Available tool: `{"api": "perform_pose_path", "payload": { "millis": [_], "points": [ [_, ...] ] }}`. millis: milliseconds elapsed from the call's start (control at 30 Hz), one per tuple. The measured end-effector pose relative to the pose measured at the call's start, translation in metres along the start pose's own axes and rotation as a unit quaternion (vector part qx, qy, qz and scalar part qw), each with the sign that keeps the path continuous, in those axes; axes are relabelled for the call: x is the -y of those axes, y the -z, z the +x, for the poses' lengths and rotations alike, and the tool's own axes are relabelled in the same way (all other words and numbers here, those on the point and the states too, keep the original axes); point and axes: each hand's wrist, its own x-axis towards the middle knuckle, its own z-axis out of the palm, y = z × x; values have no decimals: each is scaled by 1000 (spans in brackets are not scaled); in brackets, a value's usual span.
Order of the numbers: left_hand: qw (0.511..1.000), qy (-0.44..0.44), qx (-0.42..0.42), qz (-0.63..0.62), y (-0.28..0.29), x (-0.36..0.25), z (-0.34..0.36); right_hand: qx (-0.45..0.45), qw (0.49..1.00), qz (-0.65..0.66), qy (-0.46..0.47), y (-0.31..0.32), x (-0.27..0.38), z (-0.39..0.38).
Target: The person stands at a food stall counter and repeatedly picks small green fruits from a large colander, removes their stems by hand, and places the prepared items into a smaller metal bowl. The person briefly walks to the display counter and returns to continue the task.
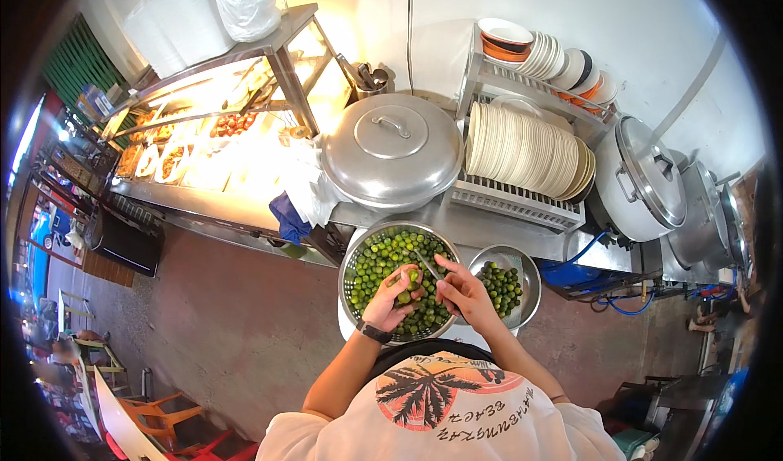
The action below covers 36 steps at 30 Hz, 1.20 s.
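Observation:
My left hand [387, 304], with a dark watch on the wrist, is closed around a few small green limes [413, 277]. It is held over a perforated steel colander [346, 280] full of the same round green fruit. In my right hand [466, 294] is a knife [426, 263], its narrow blade slanting toward the far left, close to the left hand. The knife's handle is mostly hidden by the fingers. Beside the right wrist stands a shallow steel bowl [531, 277] that holds more small limes, piled toward its left side.
Beyond the colander a big lidded aluminium pot [392, 155] sits on the steel counter. To its right, a rack [522, 201] holds plates and bowls, and more large pots [644, 179] follow. A lit food display case [285, 77] is at the far left. Orange chairs [155, 416] stand near left.

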Motion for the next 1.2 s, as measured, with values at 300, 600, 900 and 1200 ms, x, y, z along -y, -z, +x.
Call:
{"api": "perform_pose_path", "payload": {
  "millis": [300, 600, 900, 1200],
  "points": [
    [985, -54, 36, 157, -21, -8, -10, 90, 994, -19, 63, -17, 20, -10],
    [975, -58, 26, 211, -39, -12, -18, 83, 991, -20, 101, -14, 21, -21],
    [978, -54, -22, 201, -47, -7, -18, 49, 994, -13, 92, -9, 24, -24],
    [975, -79, 12, 208, -50, -3, -14, 66, 994, -12, 88, -4, 29, -27]
  ]
}}
